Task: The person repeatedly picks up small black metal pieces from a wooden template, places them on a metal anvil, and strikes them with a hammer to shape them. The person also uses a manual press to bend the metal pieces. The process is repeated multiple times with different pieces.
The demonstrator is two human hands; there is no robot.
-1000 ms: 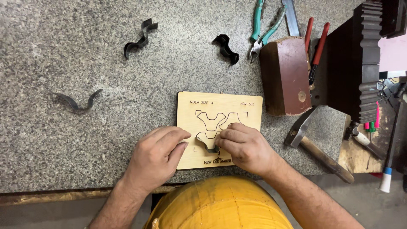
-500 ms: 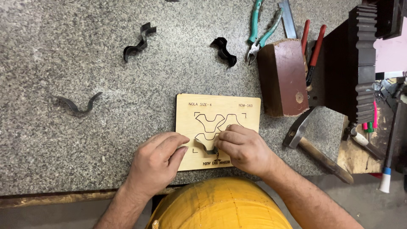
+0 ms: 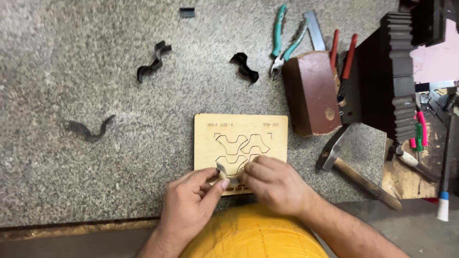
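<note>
1. The bent metal strip (image 3: 224,171), earlier pressed down in the wooden board (image 3: 240,138), now stands lifted at its near edge.
2. Left hand (image 3: 191,208) and right hand (image 3: 275,184) both pinch it; grip clenched.
3. The board lies flat on the worktop (image 3: 95,71).

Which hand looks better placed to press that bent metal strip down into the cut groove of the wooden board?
Probably the right hand: it lies over the wooden board, its fingertips at the bent metal strip. The left hand pinches the strip's near end from off the board's edge, so it steadies.
</note>
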